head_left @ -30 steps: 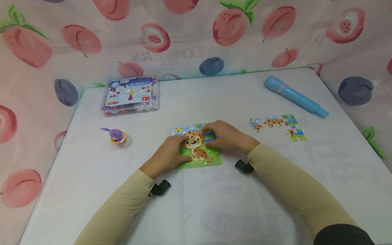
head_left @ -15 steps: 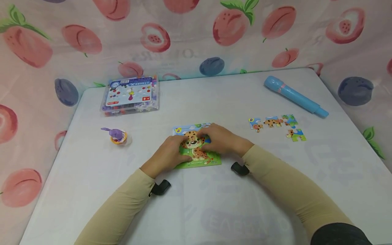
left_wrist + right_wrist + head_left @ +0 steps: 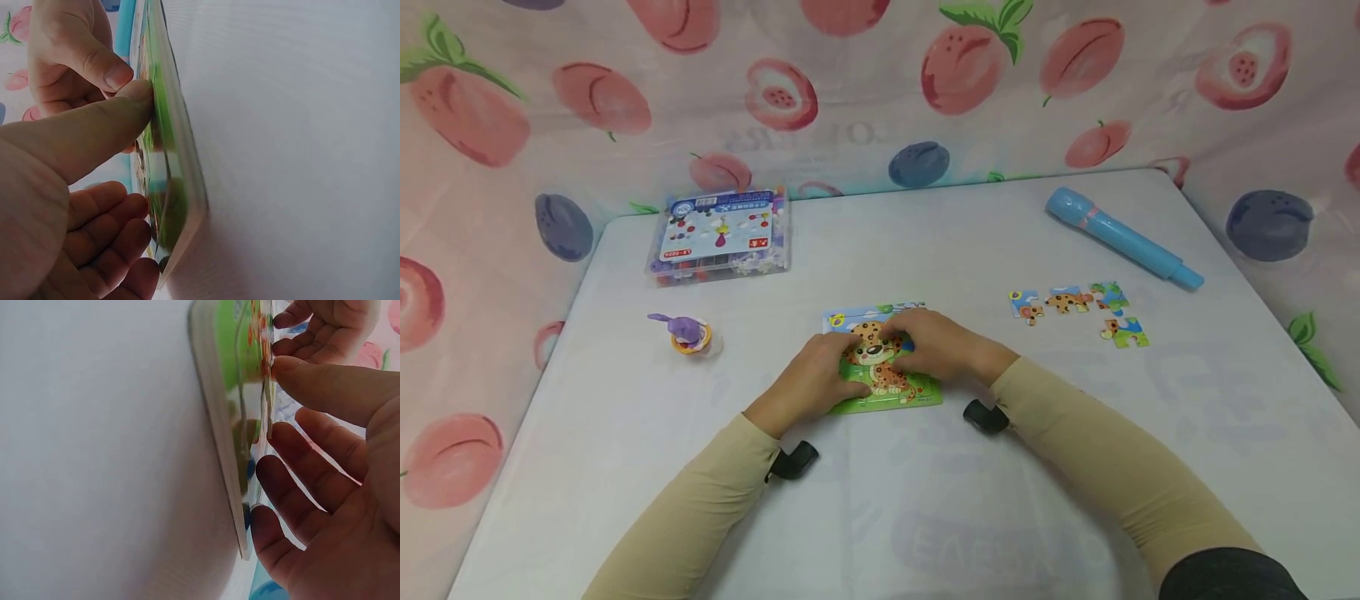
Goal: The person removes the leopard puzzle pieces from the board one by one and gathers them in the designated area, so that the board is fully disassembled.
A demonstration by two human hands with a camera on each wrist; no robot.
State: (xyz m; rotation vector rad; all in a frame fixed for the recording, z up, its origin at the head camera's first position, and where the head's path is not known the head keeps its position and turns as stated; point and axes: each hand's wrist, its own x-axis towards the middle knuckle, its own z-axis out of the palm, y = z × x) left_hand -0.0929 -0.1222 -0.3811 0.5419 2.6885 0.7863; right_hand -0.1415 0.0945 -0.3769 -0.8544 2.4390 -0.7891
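A leopard jigsaw puzzle (image 3: 887, 383) lies flat on the table, set in a board with a green and blue border. My left hand (image 3: 808, 375) rests on its left side; in the left wrist view the thumb (image 3: 134, 100) presses the green area while relaxed fingers touch the picture. Over the right part of the picture, my right hand (image 3: 943, 346) pinches a puzzle piece (image 3: 269, 406) between thumb and fingers. That piece stands slightly raised from the board in the right wrist view. My right hand hides the board's upper right area.
Several loose puzzle pieces (image 3: 1067, 300) lie to the right. Behind them is a blue microphone-shaped tube (image 3: 1120, 237). A clear plastic case (image 3: 722, 233) with a printed label stands at the back left, and a small cup with a purple figure (image 3: 685, 331) nearer.
My right hand has moved a little left over the puzzle, then stayed nearly still. My left hand has kept its place on the board. The loose pieces have not moved.
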